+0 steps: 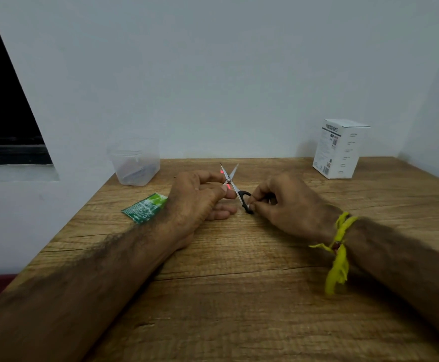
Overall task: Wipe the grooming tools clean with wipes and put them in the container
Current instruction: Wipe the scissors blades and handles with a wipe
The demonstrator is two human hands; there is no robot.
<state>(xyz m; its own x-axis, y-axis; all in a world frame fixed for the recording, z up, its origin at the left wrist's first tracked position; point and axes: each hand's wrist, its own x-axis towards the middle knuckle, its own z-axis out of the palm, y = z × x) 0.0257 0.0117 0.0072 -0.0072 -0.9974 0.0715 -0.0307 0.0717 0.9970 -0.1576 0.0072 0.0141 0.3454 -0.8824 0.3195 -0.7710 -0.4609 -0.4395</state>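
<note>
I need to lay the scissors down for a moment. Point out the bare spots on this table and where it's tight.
Bare wood on the table lies between the forearms, nearer the person than both hands, and between the right hand and the white box. It is tight at the left hand: scissors, green sachet and clear container cluster there.

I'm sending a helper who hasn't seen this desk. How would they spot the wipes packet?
Start at the wooden table, left edge. The wipes packet lies flat there, nearer than the clear plastic container, beside the left hand. It is the only green thing.
</note>
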